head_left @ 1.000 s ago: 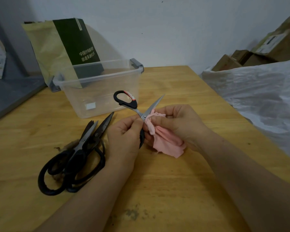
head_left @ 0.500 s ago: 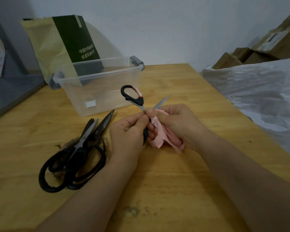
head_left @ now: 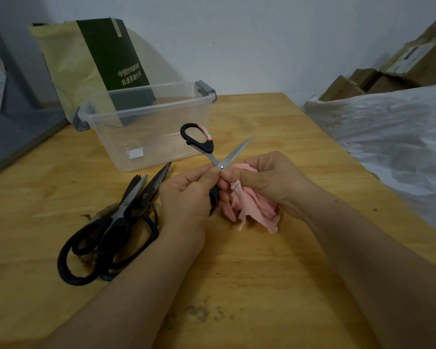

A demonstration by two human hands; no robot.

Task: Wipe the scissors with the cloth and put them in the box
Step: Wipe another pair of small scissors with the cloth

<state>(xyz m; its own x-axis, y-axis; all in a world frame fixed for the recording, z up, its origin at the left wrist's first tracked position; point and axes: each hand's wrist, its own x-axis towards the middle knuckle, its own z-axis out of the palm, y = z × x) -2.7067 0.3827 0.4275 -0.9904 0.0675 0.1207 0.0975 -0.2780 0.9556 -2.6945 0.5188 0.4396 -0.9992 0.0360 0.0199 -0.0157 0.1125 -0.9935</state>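
Gripped opened scissors [head_left: 230, 157] by lower handle in left hand [head_left: 186, 197]; pinched pink cloth [head_left: 252, 210] near pivot with right hand [head_left: 269, 177], beside 2 black scissors [head_left: 122, 216] and clear box [head_left: 146, 122].

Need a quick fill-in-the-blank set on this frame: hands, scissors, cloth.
1. The right hand grips a crumpled ___ cloth.
2. The left hand holds small black-handled scissors with blades ___.
3. Several large black scissors lie on the wooden ___, outside the clear plastic box.
Missing: pink; open; table.
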